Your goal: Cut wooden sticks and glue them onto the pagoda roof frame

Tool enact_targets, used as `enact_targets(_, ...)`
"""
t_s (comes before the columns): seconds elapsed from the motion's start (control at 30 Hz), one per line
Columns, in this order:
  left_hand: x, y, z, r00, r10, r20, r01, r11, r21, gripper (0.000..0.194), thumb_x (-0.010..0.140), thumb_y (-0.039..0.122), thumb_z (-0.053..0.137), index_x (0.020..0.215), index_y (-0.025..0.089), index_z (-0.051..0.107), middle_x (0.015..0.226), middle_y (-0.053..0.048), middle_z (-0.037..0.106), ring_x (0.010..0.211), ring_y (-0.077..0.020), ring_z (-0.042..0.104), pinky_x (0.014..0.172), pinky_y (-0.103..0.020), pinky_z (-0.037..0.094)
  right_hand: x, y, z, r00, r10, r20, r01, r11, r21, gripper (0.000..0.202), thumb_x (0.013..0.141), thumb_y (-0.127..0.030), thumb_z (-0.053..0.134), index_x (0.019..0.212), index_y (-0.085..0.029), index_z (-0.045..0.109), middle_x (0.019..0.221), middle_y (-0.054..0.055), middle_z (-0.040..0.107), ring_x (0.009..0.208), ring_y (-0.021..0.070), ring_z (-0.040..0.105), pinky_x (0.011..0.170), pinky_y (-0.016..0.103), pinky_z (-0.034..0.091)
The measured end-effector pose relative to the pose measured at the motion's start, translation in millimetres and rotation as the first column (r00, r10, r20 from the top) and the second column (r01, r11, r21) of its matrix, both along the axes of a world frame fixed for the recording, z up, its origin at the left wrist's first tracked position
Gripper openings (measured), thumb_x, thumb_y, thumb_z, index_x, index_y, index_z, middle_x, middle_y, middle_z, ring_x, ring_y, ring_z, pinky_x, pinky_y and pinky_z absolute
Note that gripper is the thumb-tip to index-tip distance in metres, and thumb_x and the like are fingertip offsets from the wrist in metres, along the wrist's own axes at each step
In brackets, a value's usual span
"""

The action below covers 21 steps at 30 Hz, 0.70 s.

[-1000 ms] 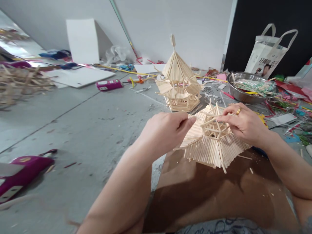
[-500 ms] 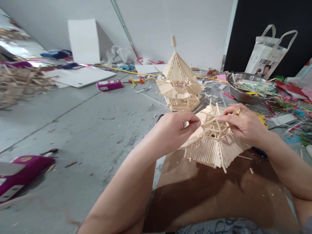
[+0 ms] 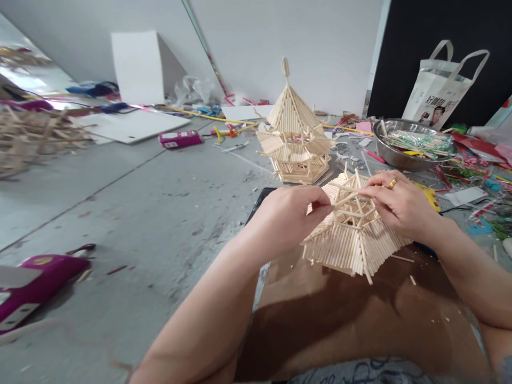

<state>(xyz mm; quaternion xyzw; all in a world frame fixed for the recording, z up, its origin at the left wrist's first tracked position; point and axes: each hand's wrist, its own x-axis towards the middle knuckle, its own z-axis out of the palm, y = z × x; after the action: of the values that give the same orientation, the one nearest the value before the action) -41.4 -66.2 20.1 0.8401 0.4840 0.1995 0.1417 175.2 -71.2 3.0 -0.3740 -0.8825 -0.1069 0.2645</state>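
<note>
Between my hands a thin wooden stick point(image 3: 345, 200) lies across the top of a model pagoda roof point(image 3: 340, 248) made of pale round sticks. My left hand point(image 3: 294, 216) pinches the stick's left end between thumb and fingertips. At the other end, the fingers of my right hand point(image 3: 404, 205), which wears a gold ring, are closed on it. The roof has a six-sided frame of short sticks at its top and rests on a brown board point(image 3: 320, 320). Just behind stands a taller stick pagoda point(image 3: 296, 128) with a pointed roof and a finial.
A metal bowl point(image 3: 414, 162) of wrapped sticks stands at the back right, near a white bag point(image 3: 438, 90). Colourful scraps surround it. Purple power strips point(image 3: 180, 140) lie to the left, with a pile of wooden sticks point(image 3: 40, 138) at far left.
My left hand has shifted slightly to the right and its fingers now meet the stick's left end. My right hand has hardly moved.
</note>
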Motion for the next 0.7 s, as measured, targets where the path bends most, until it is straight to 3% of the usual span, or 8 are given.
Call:
enact_targets(0.27, -0.3, -0.6, -1.6, 1.000, -0.013, 0.018, 0.012, 1.000, 0.029, 0.015, 0.075, 0.021, 0.048, 0.068, 0.017, 0.062, 0.064, 0.000, 0.064, 0.053, -0.0084, 0.049, 0.053, -0.021, 0.033, 1.1, 0.6, -2.9, 0.996, 0.041, -0.077, -0.046, 0.997, -0.056, 0.028, 0.080, -0.010, 0.043, 0.098, -0.017, 0.062, 0.093, 0.008, 0.061, 0.090, 0.0190, 0.052, 0.082, 0.038, 0.044)
enact_targets(0.7, -2.7, 1.1, -1.4, 0.999, -0.031, 0.017, 0.031, 0.999, 0.029, 0.017, 0.074, 0.023, 0.048, 0.066, 0.017, 0.061, 0.060, 0.001, 0.062, 0.051, -0.0073, 0.047, 0.051, -0.020, 0.032, 0.4, 1.2, -3.7, 0.996, 0.062, -0.071, -0.067, 0.996, -0.065, 0.030, 0.080, -0.010, 0.043, 0.100, -0.018, 0.063, 0.094, 0.008, 0.061, 0.091, 0.0192, 0.052, 0.081, 0.037, 0.044)
